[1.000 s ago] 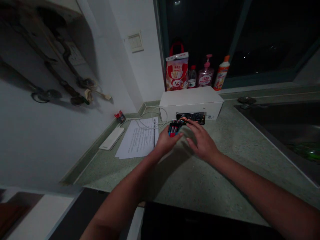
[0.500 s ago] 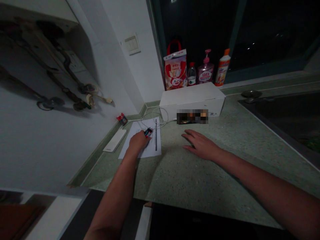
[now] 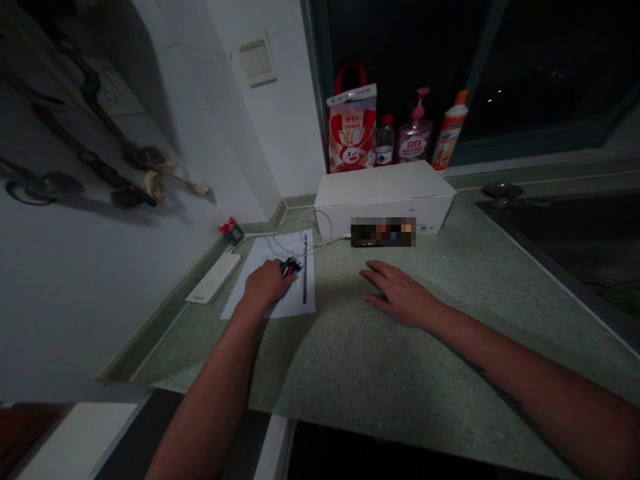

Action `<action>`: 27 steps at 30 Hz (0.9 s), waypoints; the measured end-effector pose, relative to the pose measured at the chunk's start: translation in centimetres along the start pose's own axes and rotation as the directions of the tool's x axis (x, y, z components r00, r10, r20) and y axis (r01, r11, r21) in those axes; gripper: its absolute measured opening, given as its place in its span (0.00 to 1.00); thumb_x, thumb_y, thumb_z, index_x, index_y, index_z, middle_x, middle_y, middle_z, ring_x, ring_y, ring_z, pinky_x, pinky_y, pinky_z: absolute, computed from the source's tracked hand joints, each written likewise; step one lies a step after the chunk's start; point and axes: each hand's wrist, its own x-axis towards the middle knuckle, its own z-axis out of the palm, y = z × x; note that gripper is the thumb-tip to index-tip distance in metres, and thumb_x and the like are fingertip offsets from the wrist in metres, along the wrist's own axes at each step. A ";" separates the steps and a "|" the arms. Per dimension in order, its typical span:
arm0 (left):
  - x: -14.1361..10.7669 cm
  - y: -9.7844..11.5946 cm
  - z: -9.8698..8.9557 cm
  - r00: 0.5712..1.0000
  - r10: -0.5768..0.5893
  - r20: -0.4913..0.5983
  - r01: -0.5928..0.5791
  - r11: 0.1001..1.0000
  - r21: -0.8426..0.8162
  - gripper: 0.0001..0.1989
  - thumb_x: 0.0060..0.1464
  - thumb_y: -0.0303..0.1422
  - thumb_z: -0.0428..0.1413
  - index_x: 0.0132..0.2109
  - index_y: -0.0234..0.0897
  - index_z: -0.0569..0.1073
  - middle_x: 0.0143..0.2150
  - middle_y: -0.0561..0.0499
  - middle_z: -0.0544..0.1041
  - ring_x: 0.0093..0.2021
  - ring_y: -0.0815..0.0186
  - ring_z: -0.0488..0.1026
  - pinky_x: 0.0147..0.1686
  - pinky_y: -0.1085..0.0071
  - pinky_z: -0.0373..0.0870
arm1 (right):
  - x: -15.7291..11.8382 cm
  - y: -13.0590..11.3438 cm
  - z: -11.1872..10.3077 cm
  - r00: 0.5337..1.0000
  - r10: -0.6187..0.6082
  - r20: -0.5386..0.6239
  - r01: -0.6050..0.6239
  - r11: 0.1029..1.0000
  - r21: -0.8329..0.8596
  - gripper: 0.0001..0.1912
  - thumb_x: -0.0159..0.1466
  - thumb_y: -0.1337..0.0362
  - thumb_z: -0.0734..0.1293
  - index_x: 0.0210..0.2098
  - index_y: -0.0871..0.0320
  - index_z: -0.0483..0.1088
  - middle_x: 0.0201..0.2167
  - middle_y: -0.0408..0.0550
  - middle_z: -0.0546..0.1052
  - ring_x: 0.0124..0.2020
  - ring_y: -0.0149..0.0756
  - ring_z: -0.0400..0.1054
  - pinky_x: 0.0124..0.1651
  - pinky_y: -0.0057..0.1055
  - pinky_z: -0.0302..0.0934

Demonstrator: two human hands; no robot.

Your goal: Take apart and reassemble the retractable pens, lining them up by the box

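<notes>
My left hand (image 3: 267, 283) is closed around a bundle of pens (image 3: 291, 267), dark with touches of red and light blue. Their lower parts are hidden in my fingers. Hand and pens are over a printed sheet of paper (image 3: 295, 303) on the counter. To the right, my right hand (image 3: 395, 290) lies over the bare counter with its fingers apart, holding nothing. Just beyond it a phone-like device (image 3: 383, 233), its face blurred out, leans against a long white box (image 3: 333, 217). A white cable (image 3: 327, 244) loops from the device across the paper's top.
A flat white case (image 3: 215, 279) and a small red and black packet (image 3: 231, 231) lie by the left wall. Behind the box stand a red bag (image 3: 351, 133), a small bottle (image 3: 385, 141), a pink pump bottle (image 3: 414, 137) and an orange-capped bottle (image 3: 449, 137). The sink (image 3: 565, 220) is at right.
The view has turned slightly, so the left side shifts leftward in the picture. My left hand still grips the pens, and more of the bundle shows. My right hand stays nearly where it was.
</notes>
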 end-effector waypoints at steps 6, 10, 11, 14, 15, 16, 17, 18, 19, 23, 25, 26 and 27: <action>-0.4 0.1 -0.4 1.000 0.023 0.014 -0.023 1.000 -0.007 0.27 0.61 0.52 0.52 0.58 0.39 0.72 0.54 0.38 0.77 0.51 0.48 0.77 0.43 0.62 0.72 | 0.0 -0.2 -0.1 1.000 0.014 0.001 -0.014 1.000 0.012 0.29 0.70 0.53 0.64 0.65 0.62 0.66 0.68 0.66 0.64 0.68 0.56 0.60 0.67 0.53 0.58; -0.4 0.2 -0.4 0.999 0.020 0.034 -0.020 1.000 0.007 0.27 0.62 0.51 0.50 0.58 0.37 0.72 0.54 0.36 0.77 0.51 0.47 0.78 0.44 0.61 0.73 | 0.1 -0.4 -0.4 0.999 0.029 0.023 -0.029 0.999 0.019 0.29 0.69 0.54 0.66 0.65 0.61 0.66 0.68 0.65 0.64 0.69 0.55 0.59 0.68 0.52 0.58; -0.3 0.2 -0.4 0.999 0.016 0.038 -0.016 1.000 0.014 0.27 0.63 0.51 0.49 0.58 0.36 0.72 0.54 0.35 0.77 0.51 0.46 0.78 0.44 0.60 0.73 | 0.2 -0.5 -0.5 0.999 0.035 0.031 -0.035 0.999 0.018 0.29 0.69 0.54 0.66 0.65 0.61 0.66 0.68 0.65 0.64 0.69 0.54 0.59 0.68 0.52 0.58; -0.1 0.3 -0.2 0.999 0.007 0.035 -0.008 1.000 0.025 0.27 0.63 0.50 0.48 0.57 0.33 0.71 0.54 0.33 0.77 0.51 0.45 0.78 0.44 0.58 0.73 | 0.2 -0.7 -0.7 0.998 0.056 0.042 -0.056 0.998 0.014 0.29 0.69 0.54 0.66 0.65 0.60 0.66 0.68 0.64 0.64 0.69 0.54 0.59 0.68 0.52 0.57; -0.1 0.4 -0.1 0.999 0.006 0.033 -0.007 1.000 0.026 0.28 0.63 0.50 0.48 0.57 0.32 0.71 0.54 0.33 0.77 0.51 0.44 0.78 0.44 0.58 0.73 | 0.2 -0.7 -0.8 0.997 0.059 0.046 -0.060 0.998 0.012 0.29 0.69 0.54 0.66 0.65 0.60 0.66 0.68 0.64 0.64 0.69 0.54 0.59 0.68 0.51 0.57; 0.0 0.4 -0.1 0.999 0.004 0.032 -0.005 1.000 0.027 0.28 0.63 0.50 0.47 0.56 0.32 0.71 0.54 0.33 0.77 0.51 0.44 0.78 0.44 0.58 0.73 | 0.2 -0.8 -0.8 0.997 0.060 0.051 -0.061 0.998 0.008 0.29 0.69 0.54 0.66 0.65 0.61 0.66 0.68 0.64 0.64 0.69 0.53 0.59 0.68 0.51 0.57; 0.0 0.5 0.0 1.000 0.001 0.030 -0.001 1.000 0.025 0.28 0.63 0.50 0.47 0.56 0.32 0.72 0.53 0.33 0.77 0.51 0.44 0.78 0.44 0.58 0.73 | 0.2 -0.8 -0.9 0.997 0.059 0.056 -0.060 0.998 0.005 0.29 0.69 0.54 0.66 0.65 0.62 0.66 0.69 0.64 0.63 0.69 0.53 0.59 0.69 0.50 0.57; 0.0 0.5 0.0 1.000 -0.004 0.027 0.003 1.000 0.019 0.28 0.63 0.50 0.47 0.55 0.32 0.72 0.53 0.33 0.77 0.51 0.45 0.78 0.44 0.58 0.73 | 0.2 -0.9 -0.9 0.997 0.058 0.059 -0.058 0.998 0.002 0.29 0.70 0.54 0.66 0.65 0.62 0.66 0.69 0.65 0.63 0.69 0.53 0.59 0.69 0.50 0.57; 0.1 0.5 0.1 1.000 -0.009 0.023 0.008 1.000 0.011 0.27 0.62 0.50 0.47 0.55 0.32 0.72 0.53 0.33 0.77 0.51 0.45 0.78 0.45 0.58 0.73 | 0.2 -0.9 -1.0 0.997 0.056 0.060 -0.056 0.998 0.001 0.29 0.70 0.54 0.66 0.65 0.62 0.66 0.69 0.65 0.63 0.69 0.53 0.59 0.69 0.50 0.57; 0.2 0.6 0.2 0.999 -0.033 0.000 0.033 0.999 -0.009 0.27 0.62 0.49 0.48 0.56 0.33 0.72 0.54 0.33 0.77 0.52 0.45 0.77 0.45 0.58 0.73 | 0.2 -0.9 -0.9 0.997 0.055 0.053 -0.056 0.998 0.010 0.28 0.70 0.54 0.66 0.65 0.60 0.66 0.68 0.64 0.63 0.69 0.54 0.58 0.68 0.52 0.57; 0.2 0.5 0.2 0.999 -0.043 -0.016 0.043 0.999 -0.005 0.27 0.62 0.49 0.47 0.57 0.32 0.71 0.54 0.32 0.76 0.52 0.45 0.77 0.46 0.57 0.73 | 0.3 -0.8 -0.9 0.997 0.054 0.049 -0.054 0.998 0.008 0.28 0.70 0.54 0.66 0.65 0.60 0.66 0.68 0.64 0.64 0.69 0.53 0.58 0.68 0.51 0.57; 0.2 0.5 0.2 0.999 -0.044 -0.021 0.044 0.999 -0.002 0.27 0.63 0.48 0.47 0.57 0.32 0.71 0.55 0.32 0.76 0.52 0.45 0.77 0.46 0.57 0.73 | 0.2 -0.8 -0.9 0.998 0.053 0.046 -0.053 0.999 0.006 0.28 0.70 0.53 0.66 0.65 0.60 0.66 0.68 0.63 0.64 0.69 0.53 0.59 0.68 0.51 0.58; 0.2 0.5 0.2 0.999 -0.045 -0.024 0.045 0.999 0.001 0.27 0.63 0.48 0.47 0.57 0.32 0.71 0.55 0.32 0.75 0.52 0.45 0.77 0.46 0.57 0.73 | 0.2 -0.8 -0.8 0.998 0.050 0.044 -0.051 0.999 0.003 0.28 0.70 0.53 0.66 0.65 0.60 0.66 0.68 0.63 0.64 0.69 0.53 0.59 0.68 0.51 0.57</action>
